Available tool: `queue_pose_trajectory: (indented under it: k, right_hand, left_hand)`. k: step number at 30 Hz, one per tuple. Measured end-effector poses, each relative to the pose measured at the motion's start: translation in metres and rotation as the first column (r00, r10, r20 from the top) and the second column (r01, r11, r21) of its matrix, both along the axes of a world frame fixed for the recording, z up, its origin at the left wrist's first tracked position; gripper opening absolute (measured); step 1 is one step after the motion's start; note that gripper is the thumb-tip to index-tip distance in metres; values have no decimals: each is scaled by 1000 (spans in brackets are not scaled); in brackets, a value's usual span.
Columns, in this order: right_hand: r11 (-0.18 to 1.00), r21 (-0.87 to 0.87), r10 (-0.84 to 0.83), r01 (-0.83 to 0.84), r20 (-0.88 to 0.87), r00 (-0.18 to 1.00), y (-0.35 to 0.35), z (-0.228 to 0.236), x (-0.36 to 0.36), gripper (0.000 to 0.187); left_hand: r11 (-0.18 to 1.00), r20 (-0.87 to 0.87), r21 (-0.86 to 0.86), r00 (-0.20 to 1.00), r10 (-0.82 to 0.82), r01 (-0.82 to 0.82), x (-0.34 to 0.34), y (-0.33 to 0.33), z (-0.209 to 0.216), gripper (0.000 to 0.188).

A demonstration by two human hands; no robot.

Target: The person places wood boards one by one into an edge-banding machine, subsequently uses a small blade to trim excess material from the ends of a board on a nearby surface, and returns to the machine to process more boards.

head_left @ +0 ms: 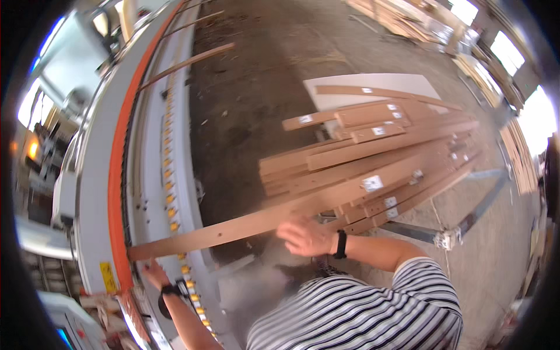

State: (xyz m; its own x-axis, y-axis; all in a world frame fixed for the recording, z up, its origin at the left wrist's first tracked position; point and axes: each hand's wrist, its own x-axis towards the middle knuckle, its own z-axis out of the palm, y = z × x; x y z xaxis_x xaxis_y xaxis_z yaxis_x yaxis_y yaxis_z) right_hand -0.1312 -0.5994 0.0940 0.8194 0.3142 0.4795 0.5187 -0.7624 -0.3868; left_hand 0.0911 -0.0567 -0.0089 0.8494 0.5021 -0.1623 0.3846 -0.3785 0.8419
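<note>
A long brown wooden board [233,226] lies slantwise, its left end on the machine bed beside the orange strip and its right part above a pile of boards. One small dark hole and a white label show on its face. My left hand [154,274] is at the near edge of the board's left end, fingers stretched toward it. Close against the near edge, further right, is my right hand [306,236], fingers bent and smeared by motion; whether it grips the board cannot be made out. Dark bands circle both wrists.
The long machine [96,192] runs along my left, with an orange strip [118,175] and a row of yellow rollers [170,199]. A pile of labelled boards [350,153] sits to the right, near a metal frame bar [411,232]. Thinner strips [189,63] stick out from the machine farther off.
</note>
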Motion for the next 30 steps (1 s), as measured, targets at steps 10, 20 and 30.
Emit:
queue_pose_trajectory:
  k: [10, 20, 30]
  right_hand:
    - [684, -110, -694, 721, -404, 596, -189, -202, 55, 28]
    - [742, -533, -543, 407, -122, 831, -223, -131, 48, 27]
    - [971, -213, 91, -104, -69, 993, -23, -55, -50, 25]
  left_hand:
    - [894, 200, 179, 874, -442, 411, -219, -184, 43, 30]
    - [739, -190, -360, 731, -655, 569, -276, -195, 20, 33]
    - [283, -172, -959, 729, -663, 31, -245, -303, 18, 32]
